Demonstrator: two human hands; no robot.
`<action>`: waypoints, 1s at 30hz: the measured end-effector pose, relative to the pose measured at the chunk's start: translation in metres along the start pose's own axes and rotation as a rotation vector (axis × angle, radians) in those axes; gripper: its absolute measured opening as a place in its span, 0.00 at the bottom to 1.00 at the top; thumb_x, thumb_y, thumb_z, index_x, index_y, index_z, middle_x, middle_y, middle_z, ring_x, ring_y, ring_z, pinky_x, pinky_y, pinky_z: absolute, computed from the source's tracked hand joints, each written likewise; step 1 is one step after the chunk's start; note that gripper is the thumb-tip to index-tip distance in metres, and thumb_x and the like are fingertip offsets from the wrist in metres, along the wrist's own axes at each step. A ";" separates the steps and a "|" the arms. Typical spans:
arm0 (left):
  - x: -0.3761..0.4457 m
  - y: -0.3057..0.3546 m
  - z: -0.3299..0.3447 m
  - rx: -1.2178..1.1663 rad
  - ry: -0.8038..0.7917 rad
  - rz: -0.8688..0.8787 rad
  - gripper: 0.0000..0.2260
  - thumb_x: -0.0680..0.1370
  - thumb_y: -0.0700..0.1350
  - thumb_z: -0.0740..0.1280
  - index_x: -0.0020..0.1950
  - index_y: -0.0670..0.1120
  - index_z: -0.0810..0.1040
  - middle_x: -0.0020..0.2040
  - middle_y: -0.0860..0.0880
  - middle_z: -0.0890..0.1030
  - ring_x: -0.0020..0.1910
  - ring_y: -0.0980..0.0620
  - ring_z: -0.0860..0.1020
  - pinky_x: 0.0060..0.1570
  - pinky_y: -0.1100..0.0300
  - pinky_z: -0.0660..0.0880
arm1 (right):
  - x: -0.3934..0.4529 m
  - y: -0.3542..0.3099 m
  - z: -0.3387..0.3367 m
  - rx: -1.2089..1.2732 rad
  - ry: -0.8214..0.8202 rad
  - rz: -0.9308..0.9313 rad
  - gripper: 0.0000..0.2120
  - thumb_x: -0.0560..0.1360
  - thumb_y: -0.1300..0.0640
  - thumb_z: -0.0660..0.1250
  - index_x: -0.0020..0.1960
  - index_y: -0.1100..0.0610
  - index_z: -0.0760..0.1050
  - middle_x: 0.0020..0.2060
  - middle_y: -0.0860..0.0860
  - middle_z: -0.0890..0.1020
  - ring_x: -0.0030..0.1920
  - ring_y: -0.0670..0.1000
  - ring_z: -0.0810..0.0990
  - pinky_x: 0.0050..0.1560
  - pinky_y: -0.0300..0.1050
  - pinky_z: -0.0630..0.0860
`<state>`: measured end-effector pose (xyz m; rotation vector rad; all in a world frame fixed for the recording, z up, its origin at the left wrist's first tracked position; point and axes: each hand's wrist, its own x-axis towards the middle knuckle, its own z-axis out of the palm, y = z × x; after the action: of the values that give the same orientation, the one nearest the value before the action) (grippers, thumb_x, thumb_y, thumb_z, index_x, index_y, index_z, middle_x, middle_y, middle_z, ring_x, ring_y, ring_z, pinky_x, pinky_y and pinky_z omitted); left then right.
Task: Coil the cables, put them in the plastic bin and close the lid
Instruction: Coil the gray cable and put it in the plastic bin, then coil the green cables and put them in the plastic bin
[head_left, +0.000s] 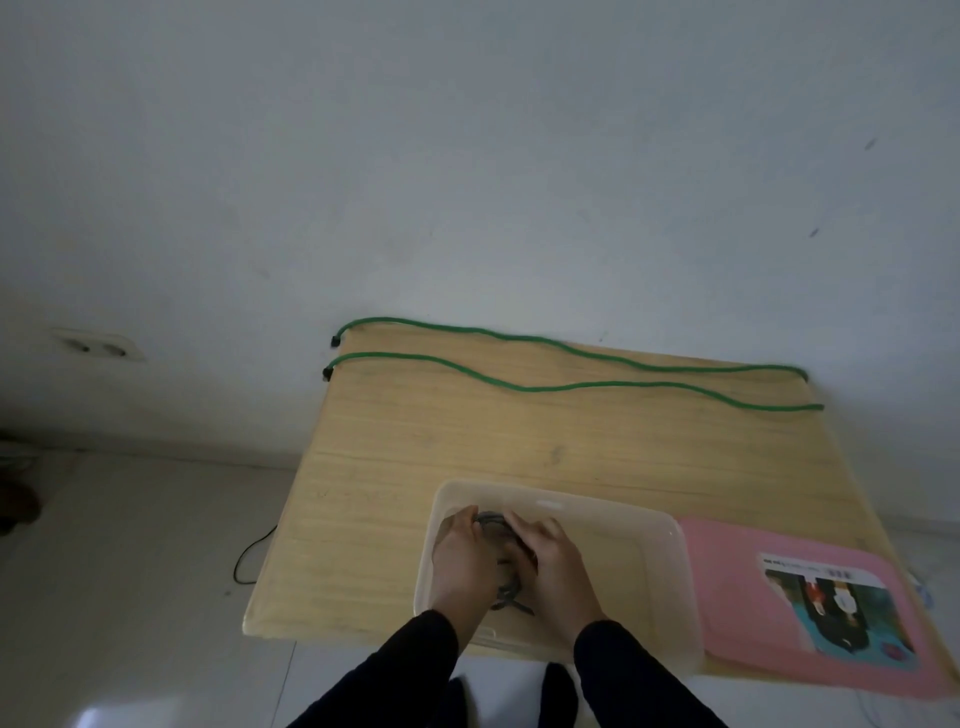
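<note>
While inside the plastic bin (670, 540), left hand (460, 564), right hand (553, 564) — both clasped round grey cable coil (493, 522).

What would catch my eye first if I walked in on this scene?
Probably the two bare hands, left hand and right hand, pressing a coiled grey cable down inside the clear plastic bin at the near edge of the wooden table. Next, the long green cable lying uncoiled across the far side, and the pink lid resting right of the bin.
</note>
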<state>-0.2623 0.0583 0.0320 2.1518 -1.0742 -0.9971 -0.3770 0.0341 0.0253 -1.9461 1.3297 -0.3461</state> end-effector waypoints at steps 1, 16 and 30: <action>-0.002 0.000 -0.001 0.025 -0.011 0.036 0.19 0.82 0.43 0.51 0.72 0.41 0.61 0.72 0.44 0.64 0.69 0.47 0.65 0.65 0.60 0.63 | -0.001 0.000 0.000 -0.048 0.002 -0.015 0.19 0.80 0.57 0.56 0.71 0.51 0.64 0.57 0.55 0.72 0.56 0.53 0.75 0.53 0.36 0.68; -0.019 -0.014 -0.013 0.460 0.105 0.702 0.14 0.65 0.39 0.72 0.50 0.43 0.79 0.44 0.48 0.81 0.43 0.51 0.79 0.45 0.60 0.78 | -0.021 -0.035 -0.012 -0.400 0.180 -0.241 0.14 0.76 0.54 0.54 0.52 0.57 0.76 0.46 0.51 0.80 0.46 0.50 0.80 0.45 0.40 0.78; 0.064 0.012 -0.113 0.438 0.504 0.599 0.09 0.75 0.36 0.64 0.53 0.38 0.78 0.47 0.41 0.81 0.45 0.43 0.79 0.41 0.55 0.77 | 0.074 -0.073 -0.058 -0.522 0.170 -0.439 0.18 0.75 0.53 0.58 0.59 0.61 0.75 0.56 0.54 0.79 0.57 0.52 0.78 0.54 0.43 0.76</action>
<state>-0.1508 0.0132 0.0827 2.0133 -1.6198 0.0605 -0.3292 -0.0418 0.1034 -2.7109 1.1624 -0.4086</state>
